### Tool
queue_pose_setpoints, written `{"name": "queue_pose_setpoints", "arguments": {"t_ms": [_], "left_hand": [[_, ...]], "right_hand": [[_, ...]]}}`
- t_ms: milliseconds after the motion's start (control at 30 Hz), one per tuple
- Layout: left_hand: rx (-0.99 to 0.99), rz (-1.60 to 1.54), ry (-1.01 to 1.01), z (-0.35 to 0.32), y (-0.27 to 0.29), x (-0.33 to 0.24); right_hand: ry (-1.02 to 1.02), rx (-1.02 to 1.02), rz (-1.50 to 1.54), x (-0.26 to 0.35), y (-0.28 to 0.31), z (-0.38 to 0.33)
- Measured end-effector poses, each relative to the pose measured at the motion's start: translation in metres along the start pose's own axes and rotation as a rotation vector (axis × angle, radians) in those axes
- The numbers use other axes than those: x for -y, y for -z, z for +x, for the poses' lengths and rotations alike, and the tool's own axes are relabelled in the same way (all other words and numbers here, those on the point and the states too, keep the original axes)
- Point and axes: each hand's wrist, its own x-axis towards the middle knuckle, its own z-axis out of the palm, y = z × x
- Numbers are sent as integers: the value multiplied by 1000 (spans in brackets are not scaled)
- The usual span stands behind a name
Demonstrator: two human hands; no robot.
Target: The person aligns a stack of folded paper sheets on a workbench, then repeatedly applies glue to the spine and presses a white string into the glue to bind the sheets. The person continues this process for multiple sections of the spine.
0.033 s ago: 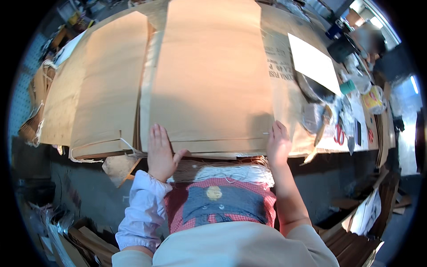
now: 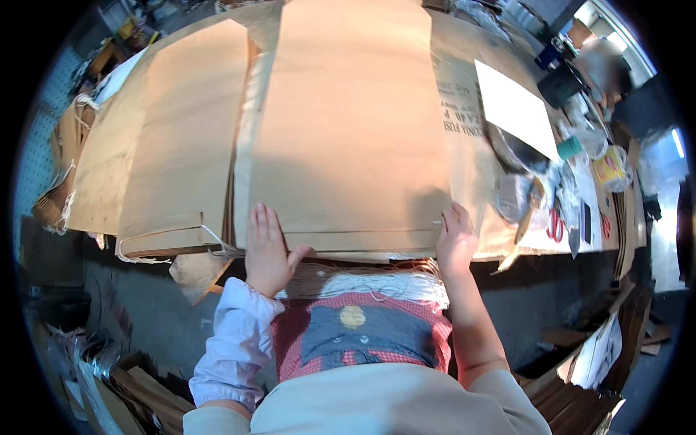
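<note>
A large brown paper bag (image 2: 348, 138) lies flat in front of me, a straight crease running across near its closer end. My left hand (image 2: 269, 250) rests flat at its near left corner, fingers stretched out and thumb apart. At the near right corner my right hand (image 2: 456, 239) has its fingers bent together beside the paper's edge. A tiny white bit (image 2: 436, 222) shows by those fingertips; whether they grip it cannot be made out. Beneath the near edge, a bundle of pale strings (image 2: 377, 286) hangs across my red checked apron (image 2: 348, 319).
A stack of brown paper bags (image 2: 181, 145) with white string lies to the left. On the right are a white sheet (image 2: 513, 109), red-handled scissors (image 2: 555, 226), a dark phone-like slab (image 2: 585, 221) and plastic wrapping (image 2: 512, 196). Folded cardboard (image 2: 580, 391) stands below right.
The whole view has shifted very slightly. Both hands keep their places on the paper bag.
</note>
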Motion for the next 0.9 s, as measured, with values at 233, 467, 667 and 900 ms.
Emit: {"name": "queue_pose_setpoints", "arguments": {"t_ms": [233,467,667,900], "left_hand": [[5,52,4,-1,4,-5],[-35,67,7,-1,1,-3],[-57,-83,11,-1,13,0],[34,-1357,392,-17,9,28]], "right_hand": [[-49,22,102,-4,3,4],[-43,-43,115,-3,-2,4],[-500,329,523,0,13,18],[-660,621,1099,-49,50,8]]}}
